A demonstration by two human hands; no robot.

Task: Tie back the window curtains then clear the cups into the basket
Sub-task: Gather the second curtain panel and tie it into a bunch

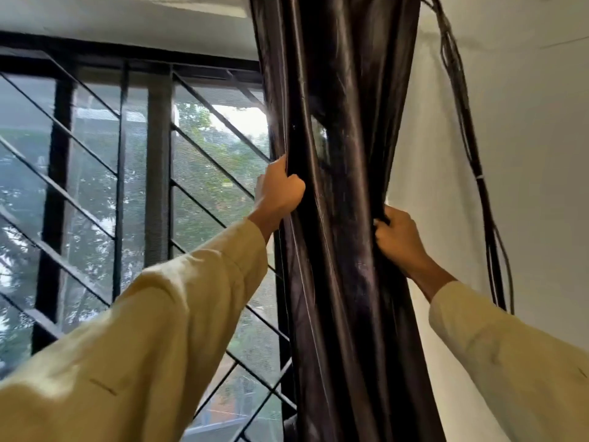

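Note:
A dark glossy curtain (pixel 341 129) hangs bunched in vertical folds at the right side of the window. My left hand (pixel 279 189) grips the curtain's left edge with curled fingers. Lower down, my right hand (pixel 398 237) grips the curtain's right edge against the wall. The fabric is gathered between the two hands. Both arms wear pale yellow sleeves. No cups or basket are in view.
The window (pixel 134 173) has a black metal grille with diagonal bars and a mesh screen, with trees beyond. A white wall (pixel 535 154) stands to the right. A bundle of dark cables (pixel 465 122) runs down that wall close to the curtain.

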